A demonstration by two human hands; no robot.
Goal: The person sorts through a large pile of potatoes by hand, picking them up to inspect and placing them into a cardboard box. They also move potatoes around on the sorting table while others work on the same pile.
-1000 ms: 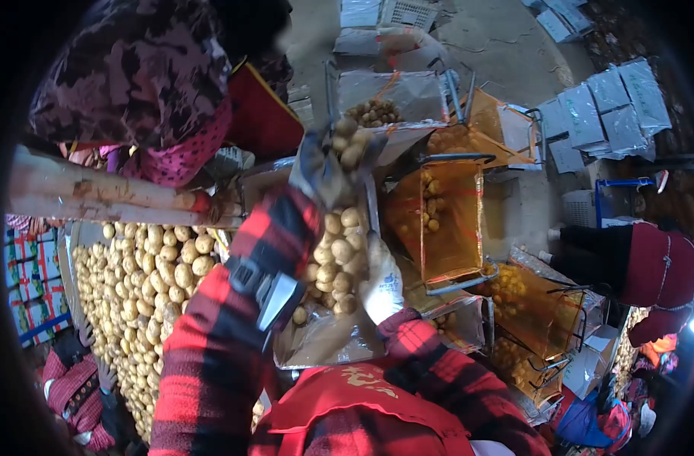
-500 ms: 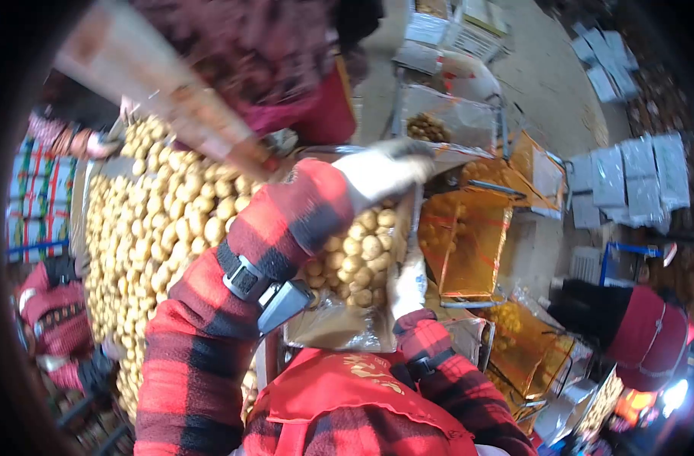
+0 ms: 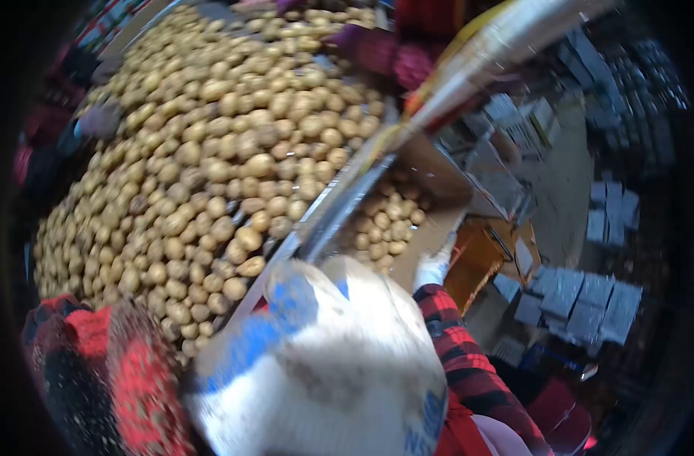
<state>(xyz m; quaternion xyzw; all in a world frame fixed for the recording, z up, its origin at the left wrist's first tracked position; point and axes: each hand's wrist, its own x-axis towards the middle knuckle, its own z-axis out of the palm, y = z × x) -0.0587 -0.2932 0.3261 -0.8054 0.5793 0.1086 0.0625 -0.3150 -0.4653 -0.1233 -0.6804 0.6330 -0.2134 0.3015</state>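
My left hand (image 3: 316, 365), in a white glove with blue patches, is very near the camera, its fingers curled in; whatever they may hold is hidden. On the right side of an open cardboard box (image 3: 440, 169), my right hand (image 3: 434, 267), also white-gloved, grips the edge. Small round potatoes (image 3: 389, 224) lie inside this box. Left of it, a metal-edged table is covered by a large heap of potatoes (image 3: 233, 163). A long, blurred plastic-wrapped object (image 3: 499, 49) slants across the top, over the box's upper corner.
Another worker's gloved hand (image 3: 98, 121) is at the heap's left side. A person in dark red (image 3: 396, 57) stands across the table. Orange-lined crates (image 3: 480, 254) sit right of the box. Pale stacked cartons (image 3: 590, 300) stand on the floor at the right.
My view has turned left toward the heap. My left hand has come from the box's far edge up close to the camera. My right hand has stayed at the box's side.
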